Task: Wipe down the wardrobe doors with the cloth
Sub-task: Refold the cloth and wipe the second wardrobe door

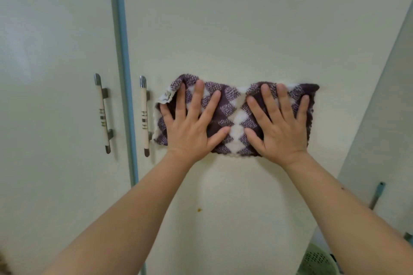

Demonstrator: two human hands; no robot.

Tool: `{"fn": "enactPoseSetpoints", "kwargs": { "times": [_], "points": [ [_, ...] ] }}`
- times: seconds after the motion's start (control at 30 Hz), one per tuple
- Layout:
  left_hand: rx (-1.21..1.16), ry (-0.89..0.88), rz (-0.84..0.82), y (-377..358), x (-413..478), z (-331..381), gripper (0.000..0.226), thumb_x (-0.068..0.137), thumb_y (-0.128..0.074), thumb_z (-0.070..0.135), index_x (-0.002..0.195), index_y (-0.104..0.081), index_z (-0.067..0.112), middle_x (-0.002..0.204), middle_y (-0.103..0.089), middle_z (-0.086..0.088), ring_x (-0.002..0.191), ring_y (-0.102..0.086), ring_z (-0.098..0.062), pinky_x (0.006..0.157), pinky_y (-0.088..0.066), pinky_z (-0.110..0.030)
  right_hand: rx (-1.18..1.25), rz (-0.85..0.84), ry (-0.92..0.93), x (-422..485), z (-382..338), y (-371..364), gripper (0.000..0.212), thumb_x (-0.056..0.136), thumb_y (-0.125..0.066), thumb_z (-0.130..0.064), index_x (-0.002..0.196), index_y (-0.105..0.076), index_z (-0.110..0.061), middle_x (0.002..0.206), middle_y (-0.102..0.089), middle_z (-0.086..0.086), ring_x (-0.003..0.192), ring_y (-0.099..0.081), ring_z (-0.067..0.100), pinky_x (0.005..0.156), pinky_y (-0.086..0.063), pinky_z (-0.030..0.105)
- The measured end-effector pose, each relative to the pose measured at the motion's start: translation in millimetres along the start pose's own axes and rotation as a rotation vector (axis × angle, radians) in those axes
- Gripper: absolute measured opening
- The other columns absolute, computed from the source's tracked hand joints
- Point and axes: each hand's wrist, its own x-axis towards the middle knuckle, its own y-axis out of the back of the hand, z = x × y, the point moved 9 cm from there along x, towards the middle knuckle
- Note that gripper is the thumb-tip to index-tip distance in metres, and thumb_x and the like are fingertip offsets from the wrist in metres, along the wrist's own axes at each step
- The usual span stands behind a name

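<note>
As left hand [190, 128] and right hand [282, 131] press, cloth [237, 118] lies on wardrobe door [245, 29].

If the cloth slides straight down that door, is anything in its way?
Nothing visible does. The left hand and right hand press the cloth flat on the door; below it lies only a small brown spot. The handle stands left of the cloth, off that path.

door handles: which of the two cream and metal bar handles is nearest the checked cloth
The right cream bar handle, on the door being wiped: the purple-and-white checked cloth's left edge almost reaches it. The left handle sits beyond the blue-grey strip.
</note>
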Motion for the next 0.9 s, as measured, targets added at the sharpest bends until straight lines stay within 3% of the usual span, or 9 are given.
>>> {"fn": "enactPoseSetpoints", "kwargs": {
  "times": [0.27,0.5,0.73,0.9],
  "points": [
    [-0.051,0.039,-0.060,-15,-52,4,0.078,0.083,-0.020,0.076,0.147,0.001,0.036,0.154,0.020,0.004,0.142,0.013,-0.026,0.102,-0.003,-0.067,0.028,-0.033,-0.031,-57,-24,-8,0.065,0.093,-0.031,-0.053,0.149,-0.013,-0.026,0.158,0.003,0.001,0.144,0.000,0.027,0.109,0.002,0.058],
    [-0.130,0.182,-0.229,-36,-136,10,0.077,0.085,-0.013,0.073,0.147,0.006,0.032,0.155,0.019,-0.002,0.142,0.014,-0.032,0.085,-0.027,-0.077,0.031,-0.111,0.091,-113,-55,-14,0.066,0.091,-0.032,-0.055,0.148,-0.014,-0.027,0.158,0.001,0.001,0.144,0.000,0.025,0.110,0.003,0.057],
    [-0.145,0.285,-0.431,-55,-192,20,0.074,0.087,-0.003,0.069,0.147,0.008,0.027,0.155,0.017,-0.007,0.141,0.014,-0.035,0.074,-0.036,-0.075,0.011,-0.215,0.170,-162,-76,-22,0.061,0.095,-0.025,-0.052,0.149,-0.009,-0.028,0.158,0.004,0.001,0.144,0.002,0.025,0.109,0.003,0.058],
    [-0.176,0.310,-0.484,-65,-209,23,0.074,0.087,-0.002,0.068,0.147,0.008,0.027,0.155,0.016,-0.008,0.141,0.014,-0.036,0.070,-0.038,-0.074,0.001,-0.247,0.219,-174,-81,-26,0.059,0.096,-0.022,-0.052,0.149,-0.010,-0.028,0.158,0.002,0.001,0.144,0.001,0.025,0.110,0.001,0.059]
  ]
}}
